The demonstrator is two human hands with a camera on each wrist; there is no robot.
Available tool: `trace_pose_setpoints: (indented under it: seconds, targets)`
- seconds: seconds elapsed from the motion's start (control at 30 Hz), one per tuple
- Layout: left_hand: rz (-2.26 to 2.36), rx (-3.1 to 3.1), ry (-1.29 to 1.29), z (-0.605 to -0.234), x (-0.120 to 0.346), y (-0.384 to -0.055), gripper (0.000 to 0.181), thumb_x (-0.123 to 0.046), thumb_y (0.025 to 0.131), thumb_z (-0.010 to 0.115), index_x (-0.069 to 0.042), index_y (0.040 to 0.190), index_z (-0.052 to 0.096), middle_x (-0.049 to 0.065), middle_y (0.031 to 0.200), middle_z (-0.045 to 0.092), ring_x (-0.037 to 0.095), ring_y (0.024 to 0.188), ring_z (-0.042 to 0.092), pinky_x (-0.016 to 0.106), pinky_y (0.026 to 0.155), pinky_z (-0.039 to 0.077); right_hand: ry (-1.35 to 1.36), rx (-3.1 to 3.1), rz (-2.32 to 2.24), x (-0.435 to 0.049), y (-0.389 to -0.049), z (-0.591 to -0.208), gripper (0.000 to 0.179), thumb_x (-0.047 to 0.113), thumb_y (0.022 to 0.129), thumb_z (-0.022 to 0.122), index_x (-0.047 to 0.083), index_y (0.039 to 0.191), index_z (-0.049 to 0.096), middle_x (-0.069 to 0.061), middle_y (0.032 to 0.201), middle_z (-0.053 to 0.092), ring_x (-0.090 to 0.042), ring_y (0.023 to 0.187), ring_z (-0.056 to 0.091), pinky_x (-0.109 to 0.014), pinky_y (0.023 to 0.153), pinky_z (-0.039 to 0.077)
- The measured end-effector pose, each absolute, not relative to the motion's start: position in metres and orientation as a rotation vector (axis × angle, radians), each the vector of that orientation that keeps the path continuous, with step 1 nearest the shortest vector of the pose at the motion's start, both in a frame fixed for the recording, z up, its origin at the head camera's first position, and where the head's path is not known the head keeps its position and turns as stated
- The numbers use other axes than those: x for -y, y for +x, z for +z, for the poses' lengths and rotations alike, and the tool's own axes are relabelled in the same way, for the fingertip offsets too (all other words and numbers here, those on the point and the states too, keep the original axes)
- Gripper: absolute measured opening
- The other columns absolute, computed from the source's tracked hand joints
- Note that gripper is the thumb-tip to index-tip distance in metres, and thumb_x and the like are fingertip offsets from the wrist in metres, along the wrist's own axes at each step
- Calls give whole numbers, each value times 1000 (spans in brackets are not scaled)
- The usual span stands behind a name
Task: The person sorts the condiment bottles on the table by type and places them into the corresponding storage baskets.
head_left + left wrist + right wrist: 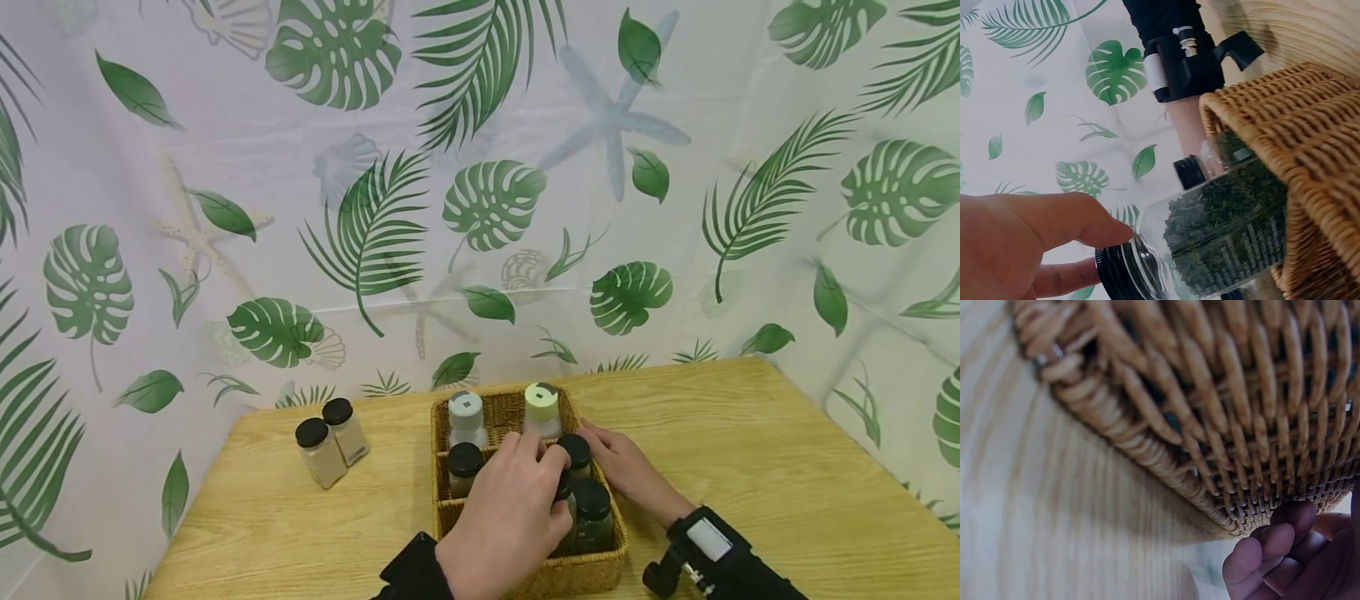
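My left hand [510, 508] reaches over the wicker basket [585, 575] and pinches the black lid of a glass spice jar [1229, 225] between thumb and fingers. Dried green herbs fill that jar, and printed lettering runs along its side. In the left wrist view it lies across the basket's edge, its lower end inside. At the basket's right side my right hand [630, 471] touches the outer wall, fingers loosely bent near the base in the right wrist view. Close to the held jar stand a black-lidded herb jar [592, 504] and another black-lidded jar [574, 451].
In the basket's back section are a white-capped shaker [467, 410] and a yellow-capped shaker [542, 402]. A black-lidded jar [465, 460] stands in the middle section. Two jars with pale contents [322, 457] stand on the wooden table [750, 467] to the left. A leaf-print cloth [480, 208] hangs behind.
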State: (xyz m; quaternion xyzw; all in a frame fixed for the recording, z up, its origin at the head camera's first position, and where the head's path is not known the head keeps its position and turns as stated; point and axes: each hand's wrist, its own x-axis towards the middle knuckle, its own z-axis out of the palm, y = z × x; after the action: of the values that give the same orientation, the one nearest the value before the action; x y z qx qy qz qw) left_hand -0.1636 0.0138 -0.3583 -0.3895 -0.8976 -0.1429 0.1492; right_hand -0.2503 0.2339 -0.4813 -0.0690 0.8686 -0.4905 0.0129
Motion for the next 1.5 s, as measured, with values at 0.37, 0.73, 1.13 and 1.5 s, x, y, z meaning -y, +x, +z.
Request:
trace_pose_setpoints:
  seconds: [0.37, 0.73, 1.13, 1.5]
  targets:
    - [-301, 2661, -1129, -377, -20, -172, 32, -20, 83, 72, -9, 112, 63, 6, 94, 56, 17, 84, 47, 27, 72, 48, -197, -2721, -1532, -232, -249, -480, 57, 38, 104, 36, -4, 143, 37, -30, 87, 60, -13, 36, 25, -27, 42, 32]
    - [-250, 2665, -1146, -388, -19, -173, 33, -20, 85, 71, -9, 115, 62, 7, 98, 57, 18, 87, 48, 26, 77, 48, -198, -2707, -1541, -232, -249, -480, 60, 41, 104, 36, -3, 144, 36, -8, 62, 52, -11, 33, 23, -23, 36, 28]
    - [-185, 2634, -1110, -390, -19, -173, 35, -27, 84, 72, -12, 115, 63, 6, 99, 58, 18, 86, 49, 29, 68, 47, -213, -2727, -1540, -232, -250, -481, 59, 40, 104, 36, -4, 142, 38, -33, 105, 60, -14, 36, 24, -27, 41, 32]
    - [-224, 2632, -1078, -392, -18, -174, 37, -36, 83, 71, -14, 112, 64, 4, 97, 57, 17, 86, 50, 30, 66, 49, -154, -2726, -1522, -233, -252, -482, 58, 41, 104, 36, -3, 143, 38, -13, 75, 56, -13, 33, 24, -24, 35, 30]
